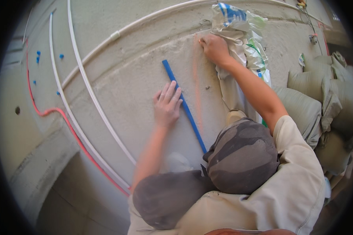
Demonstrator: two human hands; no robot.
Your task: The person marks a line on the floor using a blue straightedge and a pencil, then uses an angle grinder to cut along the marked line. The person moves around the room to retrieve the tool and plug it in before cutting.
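A long blue strip (190,113) lies slantwise on the concrete floor, its lower end hidden by my knee. My left hand (168,102) rests on its upper part with fingers stretched out and slightly apart. To the right of the strip runs a faint orange line (196,78) on the concrete. At the line's far end my right hand (215,47) is closed in a pinch. A small orange tip, apparently chalk, shows at its fingers; the rest is hidden. Beside this hand lies a crumpled white, blue and green plastic bag (256,53).
White pipes (86,74) and a red conduit (72,131) run along the left. Another white pipe (141,25) crosses the far side. Stuffed woven sacks (302,113) are piled at the right. Several small blue caps (61,56) show at the far left.
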